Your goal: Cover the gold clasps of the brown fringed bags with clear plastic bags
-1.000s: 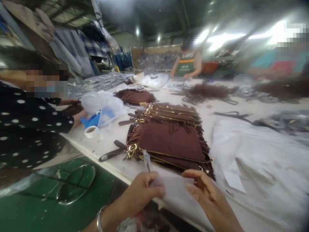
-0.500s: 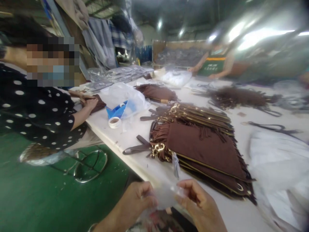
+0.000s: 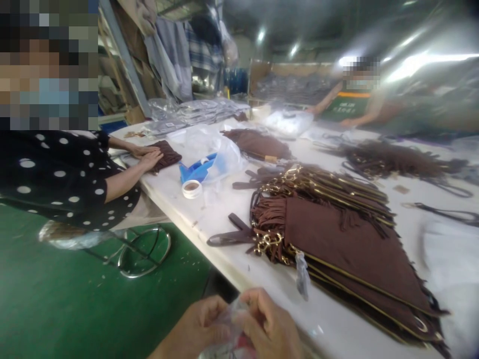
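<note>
Near the bottom of the head view, my left hand (image 3: 204, 326) and my right hand (image 3: 267, 319) are close together at the table's front edge. Between their fingertips they pinch a small clear plastic bag (image 3: 232, 319); what it contains, if anything, I cannot make out. Just beyond lies a stack of brown fringed bags (image 3: 337, 239) with gold zips and clasps. A tassel-like piece in clear wrapping (image 3: 301, 276) hangs from the stack's near edge. Dark straps (image 3: 232, 234) stick out at its left.
A tape roll (image 3: 192, 189) and a blue tape dispenser (image 3: 200, 168) sit on the white table (image 3: 179, 209). At left, a co-worker in a dotted top presses a brown bag (image 3: 166, 155). Another person (image 3: 352, 104) stands across the table. A metal stool (image 3: 145, 252) stands below.
My hands have come closer together over the plastic bag, the right one moving left. The view has turned left, so the table's things sit further right. The co-worker's hands lie flatter on the brown bag.
</note>
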Available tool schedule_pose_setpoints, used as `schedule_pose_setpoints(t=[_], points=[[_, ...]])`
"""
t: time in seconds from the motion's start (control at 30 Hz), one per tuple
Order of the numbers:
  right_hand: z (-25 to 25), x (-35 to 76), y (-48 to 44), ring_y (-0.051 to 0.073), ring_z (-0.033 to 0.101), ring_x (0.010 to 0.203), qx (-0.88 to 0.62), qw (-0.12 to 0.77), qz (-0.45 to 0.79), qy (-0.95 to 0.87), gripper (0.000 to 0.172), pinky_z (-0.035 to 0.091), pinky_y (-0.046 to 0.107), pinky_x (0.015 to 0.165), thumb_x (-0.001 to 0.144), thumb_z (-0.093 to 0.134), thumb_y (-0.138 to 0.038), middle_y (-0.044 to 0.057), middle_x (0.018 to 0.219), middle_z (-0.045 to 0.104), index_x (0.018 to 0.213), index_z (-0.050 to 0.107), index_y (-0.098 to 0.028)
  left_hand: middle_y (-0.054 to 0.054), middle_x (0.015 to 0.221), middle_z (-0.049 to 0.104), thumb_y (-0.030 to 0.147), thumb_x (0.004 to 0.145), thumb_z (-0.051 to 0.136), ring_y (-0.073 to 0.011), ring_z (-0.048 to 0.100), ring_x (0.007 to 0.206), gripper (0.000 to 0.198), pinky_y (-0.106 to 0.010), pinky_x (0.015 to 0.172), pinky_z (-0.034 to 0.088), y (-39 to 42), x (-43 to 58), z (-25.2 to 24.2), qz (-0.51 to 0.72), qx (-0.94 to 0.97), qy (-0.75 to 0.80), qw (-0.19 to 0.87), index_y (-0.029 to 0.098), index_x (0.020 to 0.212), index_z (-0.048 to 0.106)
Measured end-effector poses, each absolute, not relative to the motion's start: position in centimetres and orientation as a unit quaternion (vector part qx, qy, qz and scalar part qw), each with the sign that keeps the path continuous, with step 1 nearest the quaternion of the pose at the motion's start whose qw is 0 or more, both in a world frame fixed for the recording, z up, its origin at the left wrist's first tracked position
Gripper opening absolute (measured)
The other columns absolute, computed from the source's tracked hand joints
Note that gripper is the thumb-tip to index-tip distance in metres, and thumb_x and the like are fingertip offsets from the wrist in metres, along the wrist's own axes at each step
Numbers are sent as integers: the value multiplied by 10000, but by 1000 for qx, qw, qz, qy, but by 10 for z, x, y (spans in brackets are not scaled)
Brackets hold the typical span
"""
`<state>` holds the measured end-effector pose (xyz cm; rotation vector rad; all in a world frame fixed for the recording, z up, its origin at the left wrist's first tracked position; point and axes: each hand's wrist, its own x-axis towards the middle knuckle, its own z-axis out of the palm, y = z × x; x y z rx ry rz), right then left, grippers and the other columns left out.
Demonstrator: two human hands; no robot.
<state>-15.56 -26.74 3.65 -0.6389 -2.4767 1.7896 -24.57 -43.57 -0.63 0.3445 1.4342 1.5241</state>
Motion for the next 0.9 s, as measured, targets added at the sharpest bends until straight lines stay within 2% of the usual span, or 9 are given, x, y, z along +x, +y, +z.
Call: schedule_pose_setpoints(t=[0.13,0.23,0.33,0.4,0.47,0.57,0.67,0.8,0.9], points=[[34,-175,-268,122,551,510,-220,42,607,-762,192,401,213,524,769,670,-334,-72,542,552,918,657,-214,25,604,502,528,661,809,-91,366,543,483,-229,510,234,-430,-256,-4,653,114,606,439,153,714,510],[33,-194,-267,95,489,393,-269,22,732,-626,423,346,192,406,788,680,-495,-60,544,585,1056,602,-177,29,600,473,542,738,740,-99,363,559,453,-241,514,227,-441,-270,0,622,126,685,359,143,696,530],[35,-214,-266,52,476,368,-292,27,820,-491,601,353,159,376,792,700,-556,19,719,709,1196,525,-148,35,604,451,524,820,663,-99,360,564,421,-247,524,233,-457,-284,6,582,134,740,311,139,694,547],[39,-228,-265,34,500,398,-296,34,849,-437,540,397,141,391,802,722,-525,59,824,739,1145,558,-142,29,617,467,505,846,642,-104,378,578,404,-247,538,252,-464,-290,10,573,134,751,301,136,702,561],[41,-241,-263,37,526,417,-310,15,868,-388,454,430,137,388,786,752,-508,75,839,747,1001,608,-135,22,633,487,495,851,643,-108,391,593,392,-246,550,271,-467,-292,14,579,133,747,299,135,715,571],[40,-260,-262,58,552,413,-366,-15,870,-331,404,468,148,372,760,782,-493,63,724,732,820,620,-128,30,624,467,490,834,670,-102,368,584,386,-241,541,263,-467,-293,17,591,130,738,299,139,714,562],[38,-270,-262,60,547,402,-399,0,862,-314,334,482,149,379,795,765,-429,37,629,697,762,612,-134,37,611,446,483,822,686,-98,353,576,382,-238,535,252,-470,-296,15,592,124,741,292,143,705,555],[37,-263,-264,23,437,373,-354,3,882,-310,242,377,120,353,817,745,-358,-20,578,627,883,654,-142,34,597,467,510,792,706,-95,358,557,407,-235,522,244,-480,-301,11,595,101,742,292,137,704,572],[37,-251,-264,-14,316,368,-300,-28,902,-308,385,291,109,363,796,764,-401,-76,566,526,1070,679,-145,10,620,546,514,743,750,-102,398,570,418,-230,528,264,-485,-303,6,600,78,738,298,125,723,600]])
